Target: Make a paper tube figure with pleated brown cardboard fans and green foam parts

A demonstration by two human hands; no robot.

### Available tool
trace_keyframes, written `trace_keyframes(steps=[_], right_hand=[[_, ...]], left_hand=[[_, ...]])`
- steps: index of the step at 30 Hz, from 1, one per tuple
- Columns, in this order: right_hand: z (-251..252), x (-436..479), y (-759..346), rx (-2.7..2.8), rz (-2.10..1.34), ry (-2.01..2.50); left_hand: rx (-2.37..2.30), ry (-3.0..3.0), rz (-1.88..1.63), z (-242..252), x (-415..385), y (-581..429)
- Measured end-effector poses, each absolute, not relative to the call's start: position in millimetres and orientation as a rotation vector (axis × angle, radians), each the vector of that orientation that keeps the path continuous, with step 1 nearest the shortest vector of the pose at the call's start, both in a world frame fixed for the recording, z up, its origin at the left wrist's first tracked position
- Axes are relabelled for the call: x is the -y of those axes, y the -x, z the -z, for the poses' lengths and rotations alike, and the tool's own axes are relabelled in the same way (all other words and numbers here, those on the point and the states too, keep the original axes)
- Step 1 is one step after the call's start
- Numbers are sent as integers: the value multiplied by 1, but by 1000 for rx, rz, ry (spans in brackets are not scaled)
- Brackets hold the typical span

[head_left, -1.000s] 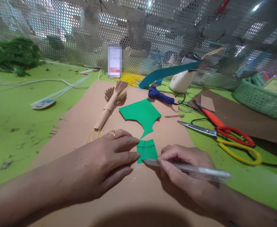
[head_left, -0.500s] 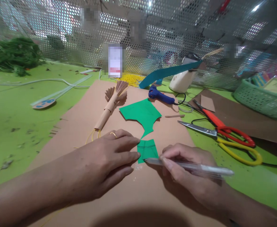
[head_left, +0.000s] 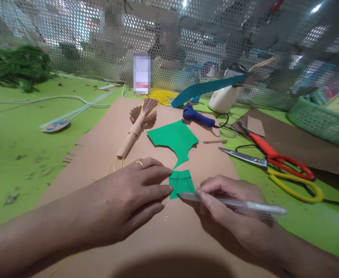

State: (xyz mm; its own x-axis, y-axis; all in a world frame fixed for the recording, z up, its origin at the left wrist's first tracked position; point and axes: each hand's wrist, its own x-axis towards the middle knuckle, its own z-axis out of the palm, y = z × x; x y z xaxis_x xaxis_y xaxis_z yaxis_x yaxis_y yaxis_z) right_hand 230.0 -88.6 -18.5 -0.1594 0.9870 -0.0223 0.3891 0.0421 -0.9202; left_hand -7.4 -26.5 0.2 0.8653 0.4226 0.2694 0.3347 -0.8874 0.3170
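My right hand point(head_left: 233, 208) is closed round a pen point(head_left: 244, 204), whose tip rests on a small green paper piece point(head_left: 182, 183). Dark drawn lines cross the upper part of that piece. My left hand point(head_left: 140, 193) lies flat with fingers stretched out, its fingertips touching the piece's left edge. Just beyond sits a larger green paper cutout point(head_left: 172, 137) with curved cut edges. Under everything is a tan paper sheet point(head_left: 157, 255). A rolled brown paper figure point(head_left: 131, 135) with pleated fans and yellow strings lies past my left hand.
Open scissors point(head_left: 285, 164) with red and yellow handles lie at the right. A blue glue gun point(head_left: 198, 116) and a white container point(head_left: 223, 98) stand behind. A green basket point(head_left: 316, 119) is at far right, green strands point(head_left: 19, 65) at far left, a perforated panel point(head_left: 186, 46) at the back.
Almost nothing differs; the whole view has shifted very slightly. Both hands keep their positions, with the pen tip still on the small green piece.
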Motion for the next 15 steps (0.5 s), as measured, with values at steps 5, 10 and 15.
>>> trace_keyframes(steps=[5,10,15], right_hand=[[19,88,-232,1613,-1044,1428],[14,83,-234,1646,-922,1485],[13,81,-238,1630,-867,1567]], left_hand=[[-594,-2816,-410,-1,28,8],[-585,-2810,-397,-1,28,8],[-592,-2800,-411,-1,28,8]])
